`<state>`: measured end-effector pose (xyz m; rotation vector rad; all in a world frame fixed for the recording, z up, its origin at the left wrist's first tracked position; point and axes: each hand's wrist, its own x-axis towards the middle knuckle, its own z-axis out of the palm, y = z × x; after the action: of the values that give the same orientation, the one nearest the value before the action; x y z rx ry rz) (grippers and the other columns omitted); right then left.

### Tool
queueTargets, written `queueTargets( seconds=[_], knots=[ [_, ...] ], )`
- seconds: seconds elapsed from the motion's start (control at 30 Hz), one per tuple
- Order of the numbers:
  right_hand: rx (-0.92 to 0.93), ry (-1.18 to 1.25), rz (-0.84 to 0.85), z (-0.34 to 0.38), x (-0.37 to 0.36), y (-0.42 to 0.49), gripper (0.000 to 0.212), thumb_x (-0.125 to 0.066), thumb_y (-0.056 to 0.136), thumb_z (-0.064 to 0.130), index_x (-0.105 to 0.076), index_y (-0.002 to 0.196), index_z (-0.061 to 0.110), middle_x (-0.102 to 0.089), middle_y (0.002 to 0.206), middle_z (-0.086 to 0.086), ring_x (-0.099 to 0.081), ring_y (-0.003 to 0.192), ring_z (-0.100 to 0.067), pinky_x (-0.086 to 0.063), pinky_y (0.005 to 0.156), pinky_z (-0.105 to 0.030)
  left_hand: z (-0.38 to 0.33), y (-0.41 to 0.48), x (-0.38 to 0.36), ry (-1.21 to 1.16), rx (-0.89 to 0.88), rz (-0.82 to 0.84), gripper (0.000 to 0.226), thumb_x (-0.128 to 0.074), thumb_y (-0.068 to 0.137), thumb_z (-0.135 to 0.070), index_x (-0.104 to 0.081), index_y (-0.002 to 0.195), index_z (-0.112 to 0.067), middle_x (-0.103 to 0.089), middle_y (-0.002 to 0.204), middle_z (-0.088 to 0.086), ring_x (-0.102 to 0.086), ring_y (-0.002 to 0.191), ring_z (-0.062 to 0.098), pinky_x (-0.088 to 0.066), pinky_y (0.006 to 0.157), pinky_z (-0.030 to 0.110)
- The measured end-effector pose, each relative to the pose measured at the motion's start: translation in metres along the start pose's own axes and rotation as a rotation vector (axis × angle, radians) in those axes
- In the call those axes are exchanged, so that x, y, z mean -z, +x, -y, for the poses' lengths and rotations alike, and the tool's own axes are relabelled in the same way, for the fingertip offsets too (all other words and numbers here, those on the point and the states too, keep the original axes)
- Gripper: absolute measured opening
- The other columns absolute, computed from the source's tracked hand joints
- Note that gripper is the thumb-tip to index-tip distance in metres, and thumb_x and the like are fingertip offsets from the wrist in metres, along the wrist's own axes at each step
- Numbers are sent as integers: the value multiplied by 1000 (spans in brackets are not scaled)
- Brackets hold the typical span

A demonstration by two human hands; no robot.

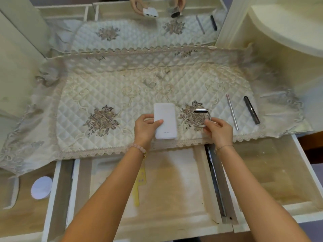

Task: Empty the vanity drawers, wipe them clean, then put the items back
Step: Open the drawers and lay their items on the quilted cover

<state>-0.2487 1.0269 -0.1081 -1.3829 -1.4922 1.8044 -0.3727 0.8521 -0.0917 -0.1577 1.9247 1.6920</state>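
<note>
Worktop cloth (122, 81): quilted, lace-edged, spread before a mirror (139, 32).
Drawers (174, 180): three are pulled out below the front edge.
Left grip (144, 130): a white power bank (165, 123) is pinched over the cloth.
Right grip (219, 131): a ring-shaped item (201, 111) is pinched beside it.
Small items: a silver stick (232, 111) and a black tube (252, 110) are laid on the cloth, right.

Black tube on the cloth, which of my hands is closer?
Right. The right hand is just left of the black tube; the left hand is farther left.

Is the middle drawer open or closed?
Open. The middle drawer is pulled out from under the quilted cloth, and its floor shows, with a yellow item lying inside.
</note>
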Motion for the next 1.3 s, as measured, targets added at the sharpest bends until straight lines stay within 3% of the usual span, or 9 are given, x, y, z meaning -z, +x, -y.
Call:
queueTargets(
  seconds=[0.17, 0.37, 0.63, 0.77, 0.93, 1.07, 1.2, 1.3],
  knots=[
    [-22, -20, -44, 6, 6, 37, 24, -68, 82, 10, -60, 104, 4, -66, 81, -8, -63, 54, -5, -55, 58, -17, -7, 28, -44, -21, 26, 53, 25, -71, 79, -2, -51, 91, -13, -65, 105, 17, -64, 93, 28, -50, 62, 28],
    [-69, 11, -88, 1, 15, 58, 28, -67, 83, 7, -59, 108, -2, -64, 83, -10, -63, 70, -13, -56, 62, -17, 3, 45, -78, -29, 103, 94, 27, -73, 76, 0, -52, 89, -12, -64, 108, 22, -64, 97, 32, -54, 82, 47],
    [-58, -30, -59, -8, 23, 65, 27, -65, 85, 8, -59, 109, -1, -63, 88, -11, -63, 74, -13, -56, 67, -17, 18, 50, -78, 111, 105, 80, 29, -78, 72, -10, -52, 84, -18, -66, 95, 12, -65, 92, 32, -53, 76, 58],
    [5, -117, -20, -9, 25, 58, 25, -63, 86, 8, -61, 110, 1, -64, 82, -4, -63, 80, -15, -55, 73, -17, 17, 42, -81, 292, -25, 73, 23, -73, 77, -15, -54, 89, -14, -62, 90, 5, -63, 92, 26, -53, 80, 46],
    [48, -316, -3, -8, 30, 53, 40, -66, 84, 18, -57, 122, 6, -66, 89, -2, -64, 92, -22, -50, 92, -39, 15, 37, -81, 494, -143, 79, 31, -66, 83, -17, -59, 111, -5, -62, 105, 6, -59, 96, 20, -49, 83, 33],
    [153, -534, -12, -3, 33, 39, 43, -61, 88, 24, -51, 127, 11, -57, 110, 1, -54, 96, -11, -42, 84, -23, 10, 30, -72, 588, -209, 100, 37, -63, 87, -20, -55, 120, -5, -61, 113, 8, -58, 102, 21, -47, 88, 33],
    [387, -696, -1, 0, 37, 18, 45, -57, 90, 24, -46, 132, 13, -52, 127, -5, -52, 112, -19, -43, 92, -33, 7, 13, -49, 716, -419, 84, 45, -58, 91, -23, -48, 131, -7, -54, 130, 7, -50, 119, 20, -39, 97, 29],
    [586, -804, 45, -1, 40, -1, 47, -57, 90, 23, -43, 134, 11, -49, 131, -7, -47, 118, -20, -34, 90, -23, 9, -5, -29, 851, -601, 78, 45, -55, 92, -24, -46, 134, -8, -50, 135, 8, -45, 125, 22, -34, 101, 30]
  ],
)
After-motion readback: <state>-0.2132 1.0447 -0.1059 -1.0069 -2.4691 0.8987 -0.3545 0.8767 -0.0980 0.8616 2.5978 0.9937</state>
